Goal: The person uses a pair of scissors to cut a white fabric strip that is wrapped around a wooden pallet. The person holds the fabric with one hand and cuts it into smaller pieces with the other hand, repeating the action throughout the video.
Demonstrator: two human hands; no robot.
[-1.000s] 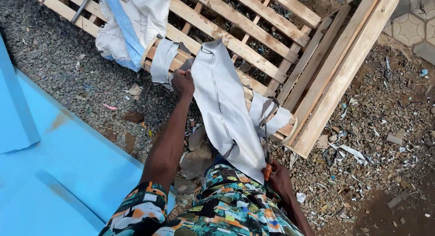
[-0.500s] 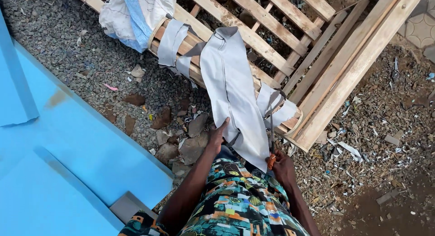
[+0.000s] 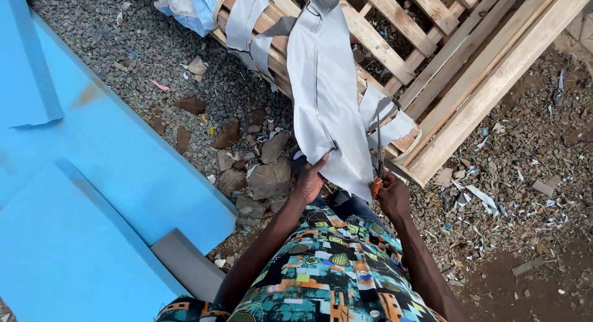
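A long piece of grey fabric hangs from the wooden pallet frame down toward my lap. My left hand grips the lower left edge of the fabric. My right hand holds scissors by their orange handles, with the blades pointing up along the right side of the fabric, where a narrow grey strip curls off.
Blue foam sheets lie at the left, with a grey strip beside them. Gravel, flat stones and scattered offcuts cover the ground. More grey strips and a white and blue sack hang on the pallet.
My left hand has come down from the top of the fabric to its lower edge. The scissors have stayed at the right side.
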